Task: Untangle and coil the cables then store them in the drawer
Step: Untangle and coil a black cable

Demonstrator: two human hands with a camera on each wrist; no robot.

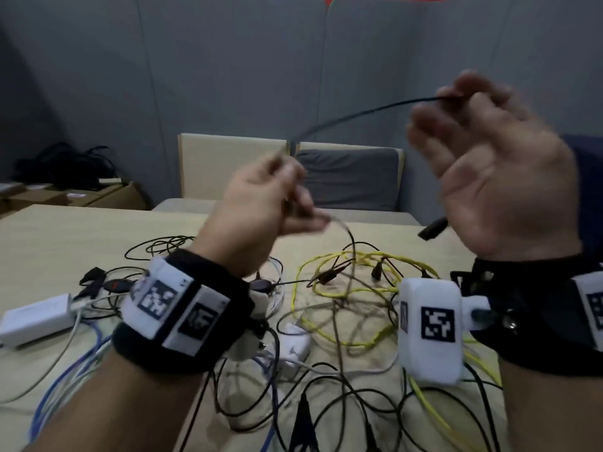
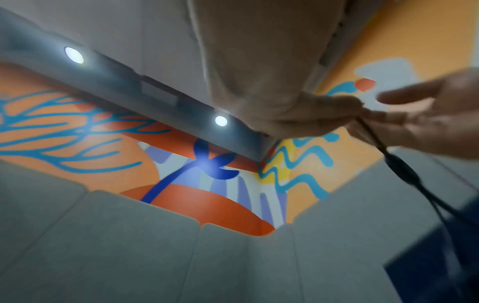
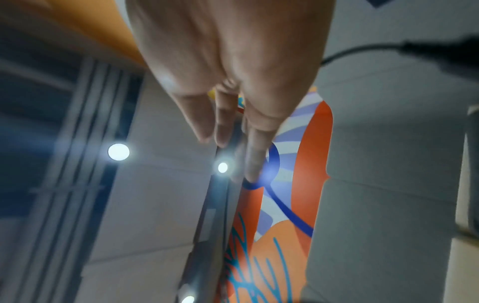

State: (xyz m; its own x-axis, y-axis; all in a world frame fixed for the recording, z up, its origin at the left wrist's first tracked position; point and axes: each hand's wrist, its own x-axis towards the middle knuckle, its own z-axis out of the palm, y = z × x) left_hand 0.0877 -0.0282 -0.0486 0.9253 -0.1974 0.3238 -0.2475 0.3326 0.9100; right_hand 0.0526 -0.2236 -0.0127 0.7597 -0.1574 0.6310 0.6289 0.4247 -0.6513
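Nearest, the right hand (image 1: 499, 177) is raised above the tabletop (image 1: 65, 243), palm spread, its fingers (image 1: 470, 89) pinching a black cable (image 1: 359, 114). The left hand (image 1: 261, 203) pinches the cable's lower stretch above the cable tangle (image 1: 342, 308).

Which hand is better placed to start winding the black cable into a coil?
Probably the right hand: it is raised, holding the black cable near its free end. The left hand pinches it lower, toward the tangle on the table.
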